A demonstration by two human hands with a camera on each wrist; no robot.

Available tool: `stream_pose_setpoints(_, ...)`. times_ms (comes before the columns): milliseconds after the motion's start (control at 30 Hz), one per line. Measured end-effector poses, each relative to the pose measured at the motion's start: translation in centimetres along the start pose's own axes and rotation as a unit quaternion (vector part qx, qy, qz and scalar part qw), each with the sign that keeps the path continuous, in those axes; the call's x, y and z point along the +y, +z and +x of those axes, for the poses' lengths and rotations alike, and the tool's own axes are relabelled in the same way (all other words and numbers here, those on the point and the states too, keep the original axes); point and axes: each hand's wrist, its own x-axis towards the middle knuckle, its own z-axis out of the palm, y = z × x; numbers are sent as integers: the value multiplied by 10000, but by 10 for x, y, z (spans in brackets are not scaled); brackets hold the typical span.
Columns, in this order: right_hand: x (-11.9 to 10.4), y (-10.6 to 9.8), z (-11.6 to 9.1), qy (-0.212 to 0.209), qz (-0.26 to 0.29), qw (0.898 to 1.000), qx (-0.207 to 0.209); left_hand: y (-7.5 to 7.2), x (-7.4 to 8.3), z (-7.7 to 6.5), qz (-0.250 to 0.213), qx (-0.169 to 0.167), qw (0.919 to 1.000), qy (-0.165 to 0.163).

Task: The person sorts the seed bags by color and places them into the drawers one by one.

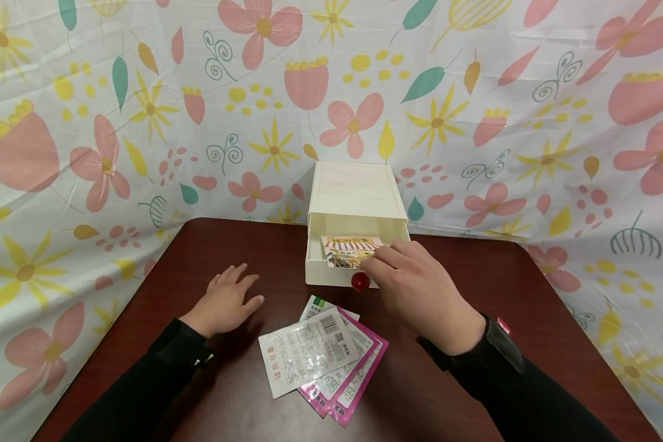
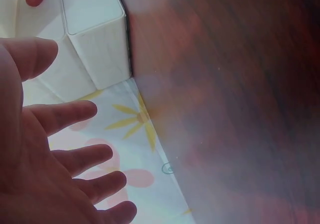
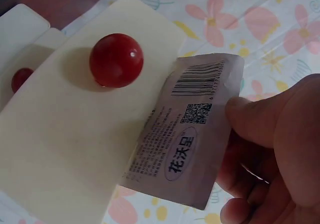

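My right hand (image 1: 420,291) pinches a small flat paper packet (image 1: 349,250) over the front of a pulled-out drawer (image 1: 331,275). The packet's printed picture side shows in the head view; in the right wrist view its back shows a barcode and a QR code, and my thumb presses its edge. A round red knob (image 3: 116,60) stands on the drawer's cream front. My left hand (image 1: 226,302) is spread at the left, fingers apart and holding nothing. Nearest it on the table lies a fan of overlapping packets, with a silvery one (image 1: 304,353) on top and pink-edged ones (image 1: 359,390) beneath.
The cream drawer box (image 1: 356,187) stands at the table's back edge against a flowered cloth (image 1: 199,110). Dark red-brown tabletop (image 1: 226,252) stretches to both sides. White box fronts (image 2: 95,9) with red knobs appear in the left wrist view.
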Motion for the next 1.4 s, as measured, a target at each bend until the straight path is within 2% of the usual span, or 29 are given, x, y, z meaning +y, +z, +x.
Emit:
stream_pose_setpoints(300,5,12,1,74,33,9999,-117,0,0,0,35,0,10000,-52)
stream_pose_setpoints(467,6,16,1,254,113,9995,-134,0,1,0,46,8,10000,-59)
stream_pose_setpoints(1100,6,25,-5,968,44,9904,-987,1,2,0,80,-22,9999,-122)
stream_pose_setpoints(1400,8,23,-6,1006,95,9918,-787,-1,5,0,54,-32,9999,-110)
